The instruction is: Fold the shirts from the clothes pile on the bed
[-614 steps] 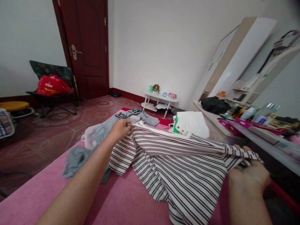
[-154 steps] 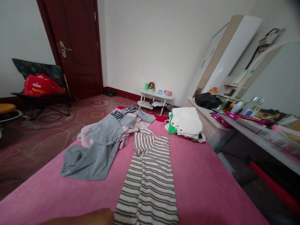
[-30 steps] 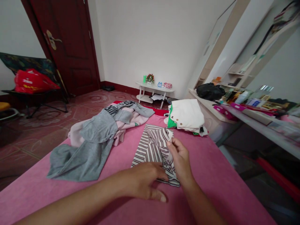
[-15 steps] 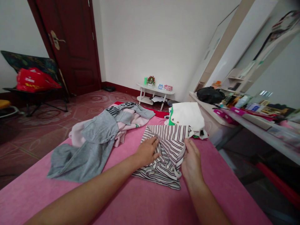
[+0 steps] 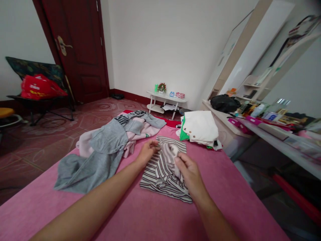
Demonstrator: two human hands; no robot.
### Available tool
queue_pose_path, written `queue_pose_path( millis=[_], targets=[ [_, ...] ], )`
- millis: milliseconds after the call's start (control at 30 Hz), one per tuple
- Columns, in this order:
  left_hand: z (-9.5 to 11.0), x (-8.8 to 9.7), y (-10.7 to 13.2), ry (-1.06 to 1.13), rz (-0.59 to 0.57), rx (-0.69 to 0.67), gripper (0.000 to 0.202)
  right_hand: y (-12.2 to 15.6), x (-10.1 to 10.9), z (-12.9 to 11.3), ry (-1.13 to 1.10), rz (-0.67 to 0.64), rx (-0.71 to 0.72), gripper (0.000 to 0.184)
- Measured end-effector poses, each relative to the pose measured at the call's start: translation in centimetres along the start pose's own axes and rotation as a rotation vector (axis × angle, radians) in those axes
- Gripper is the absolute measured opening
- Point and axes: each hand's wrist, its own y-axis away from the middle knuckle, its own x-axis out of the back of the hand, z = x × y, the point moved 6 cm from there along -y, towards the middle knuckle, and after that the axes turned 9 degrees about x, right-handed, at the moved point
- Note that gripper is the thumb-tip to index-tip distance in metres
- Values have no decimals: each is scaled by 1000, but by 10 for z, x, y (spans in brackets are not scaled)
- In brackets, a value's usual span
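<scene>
A black-and-white striped garment [image 5: 160, 179] lies folded into a small bundle on the pink bed cover [image 5: 155, 217]. My left hand [image 5: 146, 154] pinches its far left edge, fingers closed on the cloth. My right hand [image 5: 189, 174] grips a fold on the right side of the bundle, also closed on the fabric. Both forearms reach in from the bottom of the view.
A heap of grey and pink clothes [image 5: 105, 147] lies to the left. Folded white and green clothes [image 5: 200, 129] sit at the bed's far right. A cluttered dresser [image 5: 263, 124] runs along the right. A small white table [image 5: 167, 102], a dark door [image 5: 80, 50] and a chair with a red bag [image 5: 37, 88] stand beyond.
The long striped garment has been folded up into a small bundle. In the last half second my left hand moved to its far edge and my right hand drew a fold inward.
</scene>
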Motion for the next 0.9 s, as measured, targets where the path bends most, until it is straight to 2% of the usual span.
queue_pose_path(
  millis=[67, 100, 133, 200, 233, 300, 400, 467, 500, 600, 700, 733, 800, 900],
  targets=[
    [-4, 22, -6, 18, 58, 75, 24, 3, -11, 6, 97, -228, -68, 24],
    [-6, 33, -7, 21, 76, 111, 27, 3, -10, 10, 166, -272, -68, 26],
    [-6, 41, -8, 9, 83, 146, 31, 2, -5, 14, 259, -264, -44, 27],
    [-5, 52, -7, -54, 66, 211, 39, -4, 17, 22, 544, -166, 13, 26],
    [-4, 53, -6, -90, 44, 241, 41, -6, 29, 27, 714, -115, 9, 27],
    [-2, 49, 0, -248, -36, 292, 44, -7, 52, 40, 1018, -78, -117, 33],
    [9, 35, 14, -718, -122, 230, 55, -1, 72, 58, 1243, -188, -386, 44],
    [17, 27, 22, -969, -133, 153, 56, 2, 72, 61, 1255, -248, -429, 48],
    [20, 23, 26, -999, -149, 131, 53, 2, 70, 61, 1221, -259, -407, 45],
    [27, 8, 36, -893, -244, 85, 33, 0, 59, 61, 1020, -221, -289, 22],
    [46, -8, 47, -721, -222, -87, 18, -4, 53, 53, 847, -66, -154, 10],
    [53, -15, 54, -650, -236, -146, 19, -5, 51, 48, 784, -20, -106, 13],
    [63, -32, 72, -466, -352, -229, 26, -3, 45, 39, 665, 10, -57, 35],
    [68, -54, 93, -153, -598, -216, 34, 2, 37, 38, 607, -56, -137, 66]
  ],
)
